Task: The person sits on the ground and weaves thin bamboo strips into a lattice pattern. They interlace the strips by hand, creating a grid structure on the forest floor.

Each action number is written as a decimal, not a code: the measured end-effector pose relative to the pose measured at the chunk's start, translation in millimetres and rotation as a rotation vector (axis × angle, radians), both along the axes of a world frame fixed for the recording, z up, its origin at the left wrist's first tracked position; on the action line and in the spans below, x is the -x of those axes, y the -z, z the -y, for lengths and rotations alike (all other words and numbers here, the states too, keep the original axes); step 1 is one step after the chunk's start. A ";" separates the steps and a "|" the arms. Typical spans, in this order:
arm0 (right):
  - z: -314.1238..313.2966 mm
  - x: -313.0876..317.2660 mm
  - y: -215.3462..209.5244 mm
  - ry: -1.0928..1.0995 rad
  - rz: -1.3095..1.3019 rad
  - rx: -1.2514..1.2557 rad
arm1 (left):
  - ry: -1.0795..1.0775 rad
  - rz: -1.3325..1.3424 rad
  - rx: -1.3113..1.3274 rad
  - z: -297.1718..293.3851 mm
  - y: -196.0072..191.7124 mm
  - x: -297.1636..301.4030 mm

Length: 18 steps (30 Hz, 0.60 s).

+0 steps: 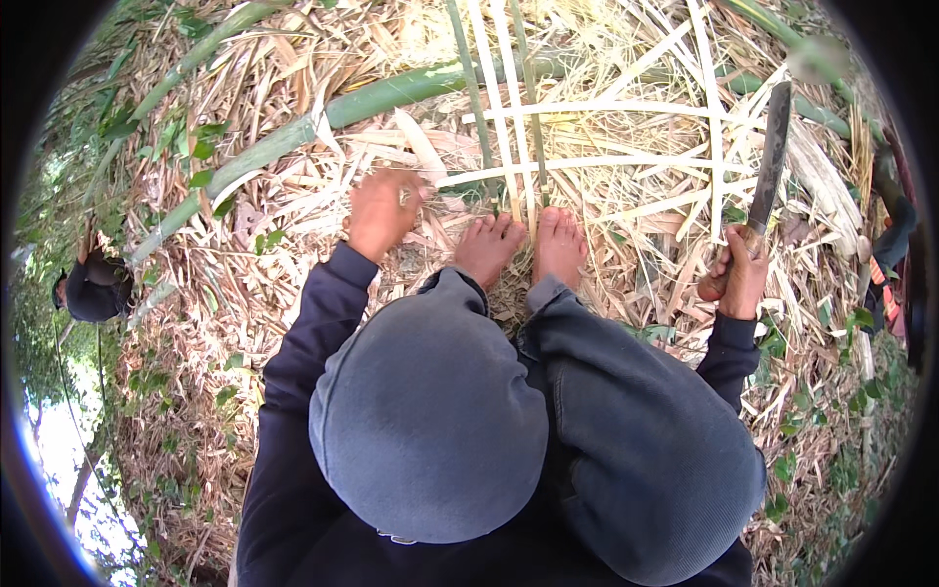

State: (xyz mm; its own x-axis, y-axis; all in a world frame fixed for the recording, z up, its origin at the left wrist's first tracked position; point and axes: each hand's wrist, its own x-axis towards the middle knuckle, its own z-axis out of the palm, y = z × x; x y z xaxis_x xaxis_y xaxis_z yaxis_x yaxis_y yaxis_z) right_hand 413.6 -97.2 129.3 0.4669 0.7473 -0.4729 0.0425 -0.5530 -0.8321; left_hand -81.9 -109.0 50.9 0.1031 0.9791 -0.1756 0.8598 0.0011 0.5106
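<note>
My right hand (743,274) is wrapped round the wooden handle of a machete (771,157). Its long dark blade points up and away from me. My left hand (383,213) is left of my bare feet, beside the near end of a pale split bamboo strip (587,169). Motion smears its fingers, so whether they grip anything is unclear. Between my feet, several long strips run away from me, some pale (506,108) and some green (471,88). More pale strips (712,117) lie crossed over one another in front of the machete.
A thick green bamboo pole (386,95) lies across the ground beyond my feet. Dry husks and shavings (284,210) cover the ground. One person (98,284) is at the far left edge, another (892,240) at the far right. Green leafy plants grow at both sides.
</note>
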 end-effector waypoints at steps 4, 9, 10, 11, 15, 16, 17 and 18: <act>9.5 -65.5 18.0 0.060 0.223 0.092 | -0.262 0.297 0.161 -50.5 -11.5 -34.7; -13.7 -73.5 15.5 -0.003 0.239 0.101 | -0.410 0.488 0.449 -66.6 48.0 -69.6; -13.6 -81.9 15.9 -0.022 0.257 0.121 | -0.419 0.509 0.375 -68.2 67.2 -78.1; -15.3 -85.8 10.8 -0.046 0.279 0.139 | -0.427 0.509 0.371 -71.0 71.1 -81.7; -15.1 -89.6 26.9 -0.030 0.387 0.110 | -0.512 0.580 0.393 -68.7 61.5 -88.9; -16.3 -98.2 32.3 -0.030 0.407 0.109 | -0.512 0.582 0.397 -68.3 60.2 -91.8; -20.3 -99.8 37.5 -0.011 0.437 0.096 | -0.519 0.576 0.396 -67.9 58.3 -89.7; -25.5 -104.7 40.2 0.021 0.426 0.098 | -0.516 0.597 0.386 -66.4 62.7 -87.7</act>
